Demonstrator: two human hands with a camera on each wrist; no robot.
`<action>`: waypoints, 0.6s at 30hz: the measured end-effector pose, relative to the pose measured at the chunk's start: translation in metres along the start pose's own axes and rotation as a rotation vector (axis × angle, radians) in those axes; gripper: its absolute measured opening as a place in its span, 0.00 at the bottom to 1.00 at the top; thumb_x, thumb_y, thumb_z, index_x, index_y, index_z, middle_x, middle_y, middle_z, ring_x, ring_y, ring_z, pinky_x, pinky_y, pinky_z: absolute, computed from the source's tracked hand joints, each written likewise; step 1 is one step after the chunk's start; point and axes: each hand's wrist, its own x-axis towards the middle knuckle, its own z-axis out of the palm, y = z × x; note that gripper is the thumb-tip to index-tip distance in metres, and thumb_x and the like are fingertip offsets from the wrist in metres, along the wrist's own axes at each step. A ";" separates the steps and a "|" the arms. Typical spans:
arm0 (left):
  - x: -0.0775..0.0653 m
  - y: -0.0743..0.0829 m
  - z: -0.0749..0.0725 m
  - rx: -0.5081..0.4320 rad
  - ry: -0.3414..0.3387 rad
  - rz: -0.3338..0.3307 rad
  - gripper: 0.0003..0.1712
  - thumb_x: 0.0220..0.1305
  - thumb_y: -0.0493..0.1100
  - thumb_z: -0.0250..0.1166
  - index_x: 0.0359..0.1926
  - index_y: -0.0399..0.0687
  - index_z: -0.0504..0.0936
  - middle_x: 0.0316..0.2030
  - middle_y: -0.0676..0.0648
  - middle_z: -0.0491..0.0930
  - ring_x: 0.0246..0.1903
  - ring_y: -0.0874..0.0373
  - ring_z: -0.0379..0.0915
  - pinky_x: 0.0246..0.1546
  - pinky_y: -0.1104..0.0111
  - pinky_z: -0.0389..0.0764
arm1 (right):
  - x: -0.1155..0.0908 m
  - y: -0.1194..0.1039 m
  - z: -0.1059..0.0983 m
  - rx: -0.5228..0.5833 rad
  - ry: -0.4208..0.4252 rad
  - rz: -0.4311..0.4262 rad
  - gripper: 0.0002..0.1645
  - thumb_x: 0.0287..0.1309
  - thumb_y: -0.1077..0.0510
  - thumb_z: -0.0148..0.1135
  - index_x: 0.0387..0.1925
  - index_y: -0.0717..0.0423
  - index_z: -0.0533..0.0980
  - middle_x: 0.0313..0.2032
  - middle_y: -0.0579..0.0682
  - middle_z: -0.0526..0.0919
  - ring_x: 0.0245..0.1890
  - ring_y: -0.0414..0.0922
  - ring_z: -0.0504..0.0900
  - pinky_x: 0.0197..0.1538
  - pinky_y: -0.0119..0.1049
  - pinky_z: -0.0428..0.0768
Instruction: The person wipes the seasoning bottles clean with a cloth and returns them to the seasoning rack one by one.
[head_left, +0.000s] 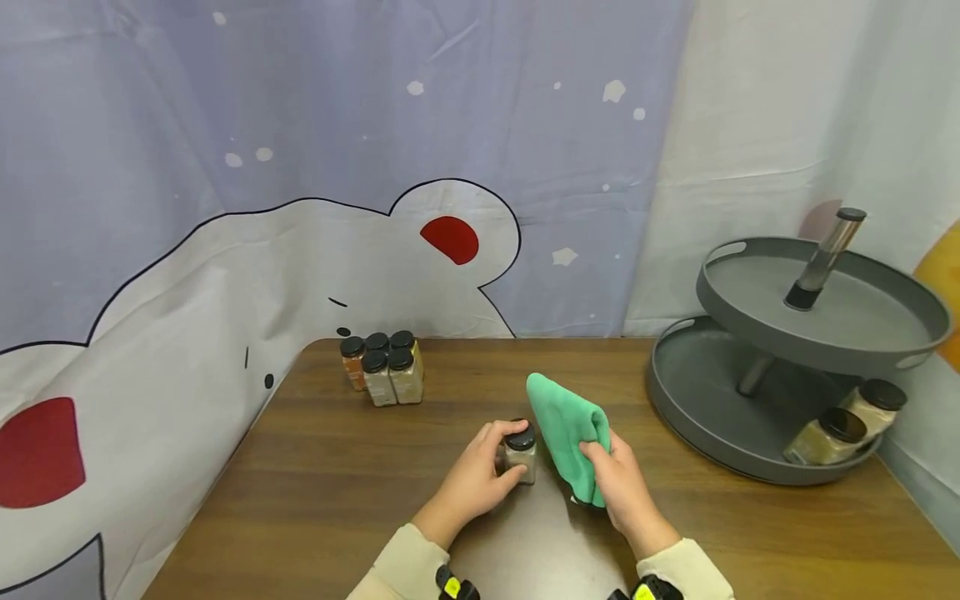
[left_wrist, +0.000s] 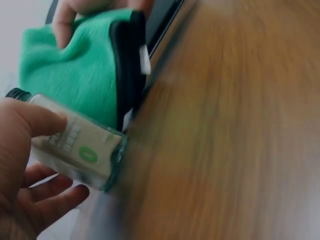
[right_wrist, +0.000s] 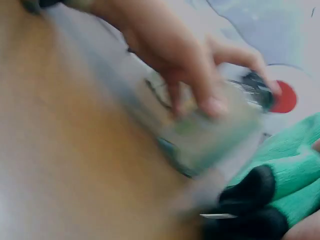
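My left hand [head_left: 468, 479] grips a small square spice jar [head_left: 522, 463] with a black lid and pale contents, fingers near the lid and thumb low on its side. In the left wrist view the jar [left_wrist: 82, 145] has a label with a green mark, and its base is close to the tabletop; whether it touches cannot be told. My right hand [head_left: 622, 487] holds a folded green cloth [head_left: 558, 425] just right of the jar. A dark edge and a small white tag show on the cloth [left_wrist: 70, 75]. The right wrist view is blurred around the jar [right_wrist: 220, 135].
Several black-lidded spice jars [head_left: 393, 379] stand grouped at the table's back left. On the right is a grey two-tier round tray [head_left: 697, 417], with two jars [head_left: 828, 437] on its lower tier. A printed curtain [head_left: 337, 108] hangs behind the wooden table [head_left: 315, 492].
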 end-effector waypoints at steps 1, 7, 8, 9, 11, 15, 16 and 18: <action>0.002 0.002 0.004 0.011 -0.001 0.006 0.35 0.62 0.41 0.73 0.67 0.59 0.68 0.55 0.47 0.75 0.45 0.56 0.74 0.43 0.67 0.79 | -0.001 0.004 0.003 0.087 -0.005 0.010 0.23 0.68 0.66 0.49 0.62 0.72 0.69 0.50 0.62 0.82 0.41 0.45 0.83 0.40 0.38 0.83; 0.008 0.005 0.020 0.089 0.036 0.036 0.38 0.60 0.46 0.75 0.67 0.60 0.66 0.52 0.48 0.72 0.42 0.56 0.76 0.42 0.64 0.79 | -0.008 0.023 0.022 0.147 -0.007 -0.029 0.24 0.64 0.66 0.61 0.59 0.72 0.70 0.45 0.57 0.83 0.40 0.40 0.82 0.43 0.33 0.81; 0.008 0.005 0.021 0.104 0.042 0.039 0.38 0.60 0.46 0.75 0.67 0.60 0.66 0.52 0.48 0.72 0.41 0.55 0.77 0.40 0.64 0.80 | -0.008 0.025 0.024 0.109 -0.007 -0.031 0.24 0.62 0.65 0.64 0.58 0.71 0.71 0.44 0.56 0.83 0.39 0.40 0.81 0.43 0.33 0.81; 0.008 0.005 0.022 0.118 0.043 0.043 0.39 0.60 0.46 0.75 0.67 0.60 0.65 0.51 0.48 0.72 0.39 0.54 0.78 0.39 0.64 0.80 | -0.008 0.027 0.025 0.069 -0.004 -0.033 0.25 0.60 0.64 0.67 0.57 0.70 0.73 0.44 0.55 0.83 0.38 0.39 0.81 0.42 0.32 0.81; 0.007 0.004 0.024 0.135 0.042 0.050 0.40 0.60 0.45 0.76 0.68 0.60 0.64 0.51 0.47 0.71 0.38 0.52 0.79 0.38 0.63 0.81 | -0.008 0.031 0.026 -0.018 0.010 -0.055 0.22 0.59 0.63 0.68 0.53 0.69 0.75 0.41 0.55 0.84 0.36 0.38 0.80 0.40 0.32 0.80; 0.007 0.003 0.024 0.136 0.053 0.075 0.43 0.58 0.44 0.77 0.69 0.59 0.62 0.50 0.46 0.70 0.42 0.50 0.81 0.41 0.60 0.83 | -0.009 0.034 0.025 -0.099 0.093 -0.151 0.11 0.62 0.67 0.62 0.44 0.72 0.79 0.36 0.57 0.85 0.32 0.36 0.78 0.38 0.32 0.79; 0.008 0.003 0.025 0.129 0.061 0.085 0.44 0.56 0.44 0.78 0.68 0.58 0.62 0.50 0.46 0.71 0.43 0.50 0.81 0.41 0.60 0.83 | -0.010 0.034 0.023 -0.104 0.108 -0.177 0.11 0.63 0.68 0.60 0.44 0.72 0.79 0.36 0.58 0.85 0.33 0.36 0.78 0.39 0.32 0.79; 0.010 0.003 0.025 0.121 0.081 0.102 0.45 0.55 0.43 0.79 0.68 0.58 0.63 0.49 0.45 0.71 0.43 0.50 0.80 0.41 0.60 0.82 | -0.010 0.034 0.021 -0.115 0.106 -0.195 0.11 0.65 0.68 0.58 0.44 0.72 0.79 0.37 0.59 0.85 0.34 0.36 0.78 0.40 0.31 0.79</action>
